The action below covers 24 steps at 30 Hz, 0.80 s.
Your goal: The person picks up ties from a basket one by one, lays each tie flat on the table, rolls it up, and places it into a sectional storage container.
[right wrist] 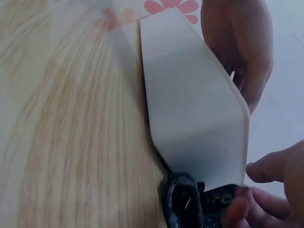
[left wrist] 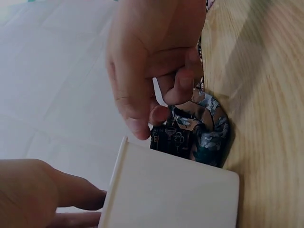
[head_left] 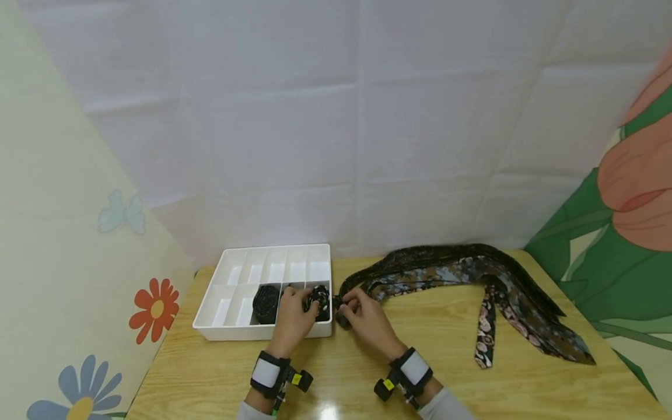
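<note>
In the head view, pale sleeves are being cut off at five and seven o'clock. In the left wrist view, the white tray is hiding, at seven o'clock, fingertips of the left hand. In the right wrist view, a blurred dark necktie is leaving the frame at five o'clock.

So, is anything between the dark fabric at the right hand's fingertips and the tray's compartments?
Yes, the right wall of the white tray stands between the dark fabric at the right hand and the compartments. The left hand also covers part of the near row.
</note>
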Motion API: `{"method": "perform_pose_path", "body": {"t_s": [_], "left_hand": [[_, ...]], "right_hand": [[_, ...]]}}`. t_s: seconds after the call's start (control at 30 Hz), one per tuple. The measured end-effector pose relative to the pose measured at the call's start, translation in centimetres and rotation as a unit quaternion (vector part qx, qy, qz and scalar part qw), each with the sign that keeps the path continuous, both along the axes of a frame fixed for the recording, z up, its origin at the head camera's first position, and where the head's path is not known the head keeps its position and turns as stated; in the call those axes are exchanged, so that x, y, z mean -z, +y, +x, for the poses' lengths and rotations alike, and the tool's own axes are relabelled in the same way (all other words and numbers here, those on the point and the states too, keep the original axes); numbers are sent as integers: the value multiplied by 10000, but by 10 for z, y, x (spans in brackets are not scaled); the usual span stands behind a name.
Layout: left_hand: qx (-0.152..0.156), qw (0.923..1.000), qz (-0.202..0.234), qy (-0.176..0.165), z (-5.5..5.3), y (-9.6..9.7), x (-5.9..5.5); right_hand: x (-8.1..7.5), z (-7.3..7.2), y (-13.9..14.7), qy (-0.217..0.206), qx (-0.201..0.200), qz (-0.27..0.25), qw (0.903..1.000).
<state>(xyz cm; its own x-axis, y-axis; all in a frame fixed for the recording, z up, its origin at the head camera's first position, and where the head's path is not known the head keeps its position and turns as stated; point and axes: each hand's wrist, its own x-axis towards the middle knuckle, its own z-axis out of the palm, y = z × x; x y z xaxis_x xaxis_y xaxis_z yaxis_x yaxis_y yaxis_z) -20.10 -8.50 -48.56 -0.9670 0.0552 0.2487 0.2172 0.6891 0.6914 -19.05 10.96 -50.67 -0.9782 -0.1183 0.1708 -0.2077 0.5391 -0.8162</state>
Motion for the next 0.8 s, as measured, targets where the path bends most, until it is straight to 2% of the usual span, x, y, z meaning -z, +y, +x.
{"method": "perform_pose_path", "body": {"t_s": [0.07, 0.13, 0.3, 0.4, 0.47, 0.53, 0.63, 0.7, 0.8], "left_hand": [[40, 9996, 192, 179, 2, -2, 2], [137, 9989, 297, 342, 3, -4, 3], [516, 9955, 305, 738, 7, -6, 9], [836, 9916, 220, 967, 10, -4, 11], [1017, 9887, 57, 1101, 12, -2, 13], [1115, 9864, -170, 1197, 14, 2, 14], [1107, 9840, -427, 1331, 16, 6, 15], [1039, 9831, -418, 1447, 17, 8, 15], [947, 9822, -178, 1612, 18, 8, 15]], "right_hand": [[2, -3, 2, 128, 274, 130, 9995], [4, -5, 4, 255, 380, 350, 9983], [6, -6, 5, 533, 337, 886, 9941], [4, -4, 3, 713, 297, 772, 9940], [0, -1, 2, 852, 141, 477, 9951], [-4, 3, 0, 1018, -179, 131, 9946], [-10, 8, -3, 1172, -736, -223, 9901], [-13, 12, -4, 1256, -1007, -329, 9864], [-15, 14, -4, 1504, -1099, -225, 9822]]}}
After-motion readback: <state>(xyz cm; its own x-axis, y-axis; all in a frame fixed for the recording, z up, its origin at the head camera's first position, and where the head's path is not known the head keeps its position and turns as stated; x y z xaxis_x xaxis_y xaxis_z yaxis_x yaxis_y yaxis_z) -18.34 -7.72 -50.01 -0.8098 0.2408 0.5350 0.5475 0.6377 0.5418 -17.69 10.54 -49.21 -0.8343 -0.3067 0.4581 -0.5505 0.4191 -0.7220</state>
